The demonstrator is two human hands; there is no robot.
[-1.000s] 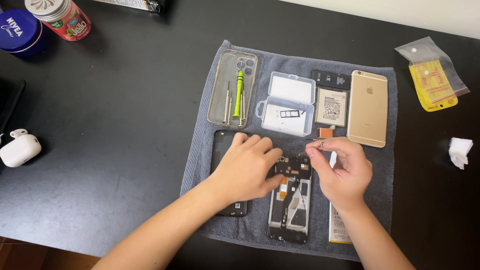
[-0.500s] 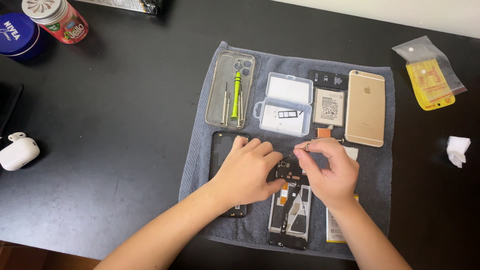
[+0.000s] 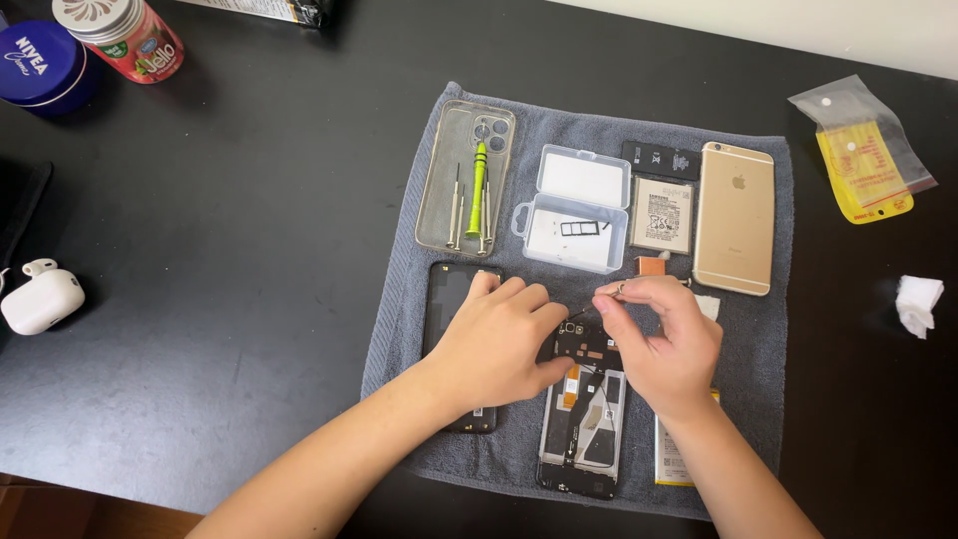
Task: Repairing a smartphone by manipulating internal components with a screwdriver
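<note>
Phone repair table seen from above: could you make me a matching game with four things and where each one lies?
Things:
1. green screwdriver
2. gold phone
3. white earbud case
4. crumpled white tissue

Places:
A. far right on the bare black table
B. inside the clear phone case on the towel
C. far left on the black table
D. face down at the towel's right side

Pairs: 1-B, 2-D, 3-C, 4-A
</note>
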